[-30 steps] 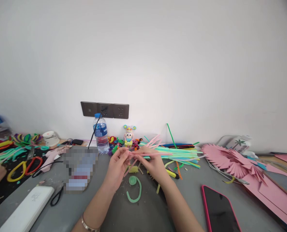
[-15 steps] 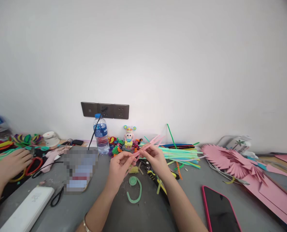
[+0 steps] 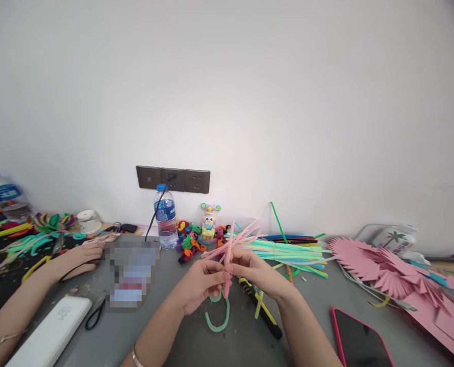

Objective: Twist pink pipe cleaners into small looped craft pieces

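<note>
My left hand [image 3: 201,284] and my right hand [image 3: 254,271] meet above the grey table [image 3: 181,336], both closed on a bundle of pink pipe cleaners [image 3: 232,243]. The bundle stands nearly upright and fans out toward the upper right. Just below my hands lies a green pipe cleaner [image 3: 218,319] bent into a hook with a coiled end. A black and yellow tool [image 3: 260,309] lies beside it under my right wrist.
A heap of coloured pipe cleaners [image 3: 288,248] lies behind my hands. A water bottle [image 3: 166,217], a small toy figure [image 3: 209,223], pink paper fans [image 3: 376,265], a pink-cased phone [image 3: 360,342] and a white box [image 3: 53,334] surround them. Another person's hand [image 3: 82,253] rests at left.
I have turned the pink bundle from lying level to nearly upright. The other person's hand at left reached further right across the table. The view shifted slightly left.
</note>
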Tool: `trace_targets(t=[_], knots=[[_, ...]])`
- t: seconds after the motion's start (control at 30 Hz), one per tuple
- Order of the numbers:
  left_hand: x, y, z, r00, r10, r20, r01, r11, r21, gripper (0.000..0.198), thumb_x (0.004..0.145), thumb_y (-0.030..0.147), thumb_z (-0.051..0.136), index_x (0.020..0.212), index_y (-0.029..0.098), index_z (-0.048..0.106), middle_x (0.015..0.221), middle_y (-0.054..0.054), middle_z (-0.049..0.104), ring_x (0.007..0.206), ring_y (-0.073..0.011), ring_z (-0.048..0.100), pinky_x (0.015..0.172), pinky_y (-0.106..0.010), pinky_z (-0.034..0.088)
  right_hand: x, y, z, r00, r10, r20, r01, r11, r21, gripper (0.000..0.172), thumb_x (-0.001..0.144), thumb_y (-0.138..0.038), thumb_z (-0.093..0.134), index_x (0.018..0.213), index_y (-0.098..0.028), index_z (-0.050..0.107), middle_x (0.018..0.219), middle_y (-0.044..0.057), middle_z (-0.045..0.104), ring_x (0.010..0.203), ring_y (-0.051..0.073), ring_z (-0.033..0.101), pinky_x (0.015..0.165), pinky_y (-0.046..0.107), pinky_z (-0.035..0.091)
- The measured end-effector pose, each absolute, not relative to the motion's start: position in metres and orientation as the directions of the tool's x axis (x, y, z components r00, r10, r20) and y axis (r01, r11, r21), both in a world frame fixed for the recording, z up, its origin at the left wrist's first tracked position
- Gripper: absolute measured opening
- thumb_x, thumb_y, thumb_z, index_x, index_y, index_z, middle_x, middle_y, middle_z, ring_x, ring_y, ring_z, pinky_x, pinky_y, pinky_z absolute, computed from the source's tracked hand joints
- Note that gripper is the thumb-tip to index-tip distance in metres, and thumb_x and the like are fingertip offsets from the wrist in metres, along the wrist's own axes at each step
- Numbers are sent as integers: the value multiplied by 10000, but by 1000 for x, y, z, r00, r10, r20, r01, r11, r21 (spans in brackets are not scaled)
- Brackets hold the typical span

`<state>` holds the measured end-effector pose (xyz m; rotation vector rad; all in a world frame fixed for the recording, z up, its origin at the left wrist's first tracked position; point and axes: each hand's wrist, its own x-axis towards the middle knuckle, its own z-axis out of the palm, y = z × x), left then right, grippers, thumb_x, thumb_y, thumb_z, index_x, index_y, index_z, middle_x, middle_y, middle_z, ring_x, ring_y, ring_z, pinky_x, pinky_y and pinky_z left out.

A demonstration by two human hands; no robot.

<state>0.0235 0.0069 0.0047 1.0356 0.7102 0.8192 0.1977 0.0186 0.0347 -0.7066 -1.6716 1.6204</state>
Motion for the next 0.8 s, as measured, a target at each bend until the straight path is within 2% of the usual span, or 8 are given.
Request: trace_targets(t=[0.17,0.33,0.43,0.6,0.8], knots=[[23,6,10,552,824,-126,-322,351,879,229,650,284,827,654,110,679,549,-2,578,465,-71,526,487,-186,433,193,14,41,-596,786,167,-132,110,-985,208,815,-385,666,790,-187,608,755,-6,628,695,142,589,658,252,483],[22,6,10,530,841,-108,-391,355,849,216,658,266,824,717,114,683,577,-1,607,458,-63,531,492,-184,455,189,15,38,-552,813,186,-135,133,-982,228,813,-402,660,807,-184,596,847,20,625,752,157,581,704,269,496],[21,5,11,519,849,-96,-401,341,850,209,675,265,811,692,115,667,576,-4,614,463,-63,540,505,-179,462,188,16,36,-543,817,192,-144,135,-980,221,822,-394,654,803,-184,586,911,42,627,805,174,586,715,277,495],[21,5,13,511,856,-78,-407,321,855,232,675,289,806,670,123,645,558,0,609,450,-69,546,456,-170,429,186,17,34,-498,833,242,-162,184,-969,227,832,-401,645,784,-193,569,795,5,559,750,161,549,680,269,475],[20,7,11,478,875,-78,-467,329,821,253,658,288,818,668,110,637,558,-2,604,448,-60,524,482,-177,444,186,24,28,-432,831,350,-52,364,-930,256,859,-405,608,729,-186,580,794,34,560,792,193,552,752,317,471]])
